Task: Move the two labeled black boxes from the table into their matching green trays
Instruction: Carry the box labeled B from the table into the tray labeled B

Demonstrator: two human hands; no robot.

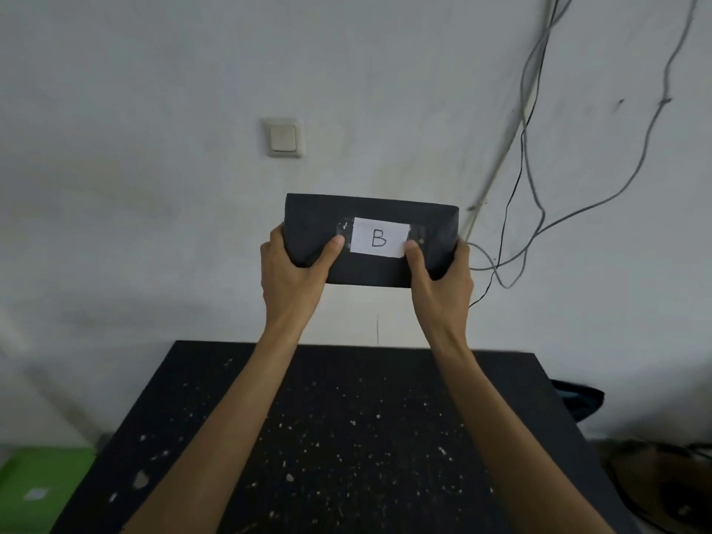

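Note:
A black box (370,210) with a white paper label reading "B" is held up in the air above the far edge of the black table (346,437), its labelled face towards me. My left hand (293,271) grips its left end with the thumb on the front. Gripping the right end the same way is my right hand (443,279). A green tray (34,487) with a small pale label lies low at the bottom left, beside the table. No second box shows.
A white wall stands behind the table, with a light switch (284,137) and several loose cables (531,179) hanging at the right. Dark objects (655,479) sit on the floor at the right of the table. White specks cover the tabletop.

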